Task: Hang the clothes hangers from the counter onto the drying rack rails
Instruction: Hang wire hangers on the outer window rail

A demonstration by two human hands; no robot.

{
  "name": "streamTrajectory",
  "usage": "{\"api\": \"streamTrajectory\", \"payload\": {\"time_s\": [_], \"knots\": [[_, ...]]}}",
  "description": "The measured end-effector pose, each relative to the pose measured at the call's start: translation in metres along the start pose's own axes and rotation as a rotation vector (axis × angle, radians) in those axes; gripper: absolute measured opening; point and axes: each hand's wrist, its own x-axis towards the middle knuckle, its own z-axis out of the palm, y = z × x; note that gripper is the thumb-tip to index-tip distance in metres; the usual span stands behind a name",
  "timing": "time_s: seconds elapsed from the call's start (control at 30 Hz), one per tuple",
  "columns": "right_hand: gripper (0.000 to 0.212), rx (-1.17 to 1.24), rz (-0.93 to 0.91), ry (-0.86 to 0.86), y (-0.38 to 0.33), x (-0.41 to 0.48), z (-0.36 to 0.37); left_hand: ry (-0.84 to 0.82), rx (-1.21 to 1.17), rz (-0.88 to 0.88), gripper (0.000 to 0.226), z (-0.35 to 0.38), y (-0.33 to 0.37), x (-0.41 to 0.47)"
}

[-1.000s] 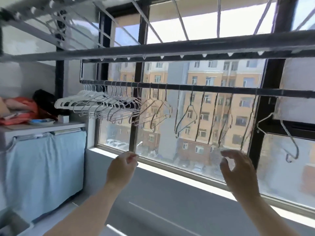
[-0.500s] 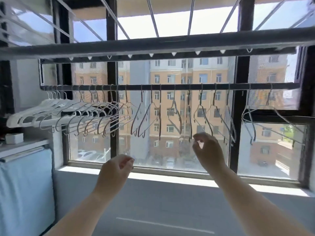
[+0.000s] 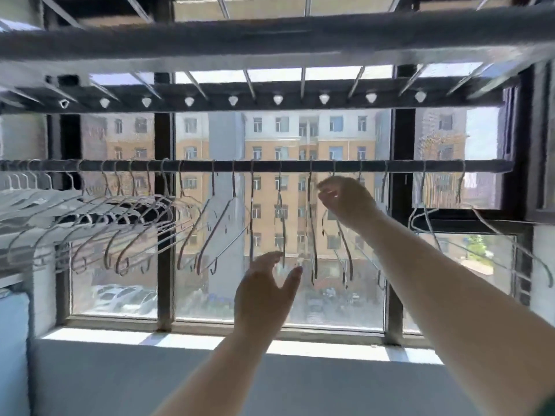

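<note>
Head view, facing window (image 3: pixel 126 274). A dark rail (image 3: pixel 192 166) is seen running level across the panes, and the hangers (image 3: pixel 216 229) are hung from it by their hooks along nearly its whole length – packed tight and fanned toward the left end, spaced singly through the middle, with two more splayed at the far right. The right hand (image 3: pixel 348 202) is raised just under the rail, fingers curled in at the neck of one hanger (image 3: pixel 348 259); motion blur is noted there, so it cannot be told whether the wire is pinched or only touched. The left hand (image 3: pixel 261 295) is held lower, below the hanger ends, released – fingers straight, thumb spread apart, nothing in it, no contact seen. Both forearms are bare and reach up from the lower edge. Above the rail a bar (image 3: pixel 342 88) carrying a row of white pegs (image 3: pixel 278 99) is recorded, and nearer the camera a thick grey beam (image 3: pixel 270 40). A sunlit sill (image 3: pixel 300 340) lies under the window. Pale blue cloth (image 3: pixel 12 340) is seen at the lower left edge. Outside, a yellow building (image 3: pixel 342 136) and parked cars (image 3: pixel 120 295) are visible through the glass.
</note>
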Motion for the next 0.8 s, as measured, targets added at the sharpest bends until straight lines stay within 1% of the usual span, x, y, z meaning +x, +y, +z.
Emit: {"api": "streamTrajectory", "payload": {"time_s": [0.1, 0.2, 0.33, 0.4, 0.5, 0.6, 0.7, 0.8], "knots": [[0.03, -0.084, -0.079, -0.042, 0.001, 0.034, -0.002, 0.034, 0.038, -0.005, 0.05, 0.013, -0.007, 0.016], [0.033, -0.122, -0.108, -0.078, -0.001, 0.068, 0.004, 0.07, 0.091, 0.007, 0.054, 0.021, -0.016, 0.025], [0.038, -0.206, -0.146, -0.155, -0.008, 0.106, 0.025, 0.069, 0.144, 0.023, 0.055, 0.034, -0.028, 0.024], [0.041, -0.211, -0.165, -0.187, -0.01, 0.121, 0.039, 0.073, 0.174, 0.042, 0.056, 0.038, -0.034, 0.024], [0.048, -0.224, -0.155, -0.231, -0.013, 0.138, 0.057, 0.089, 0.173, 0.051, 0.054, 0.041, -0.042, 0.03], [0.05, -0.255, -0.125, -0.263, -0.011, 0.151, 0.07, 0.079, 0.151, 0.048, 0.052, 0.044, -0.042, 0.033], [0.046, -0.288, -0.072, -0.284, -0.005, 0.161, 0.079, 0.09, 0.132, 0.049, 0.051, 0.048, -0.041, 0.036], [0.04, -0.295, -0.05, -0.278, -0.002, 0.166, 0.083, 0.086, 0.165, 0.03, 0.051, 0.049, -0.041, 0.04]]}}
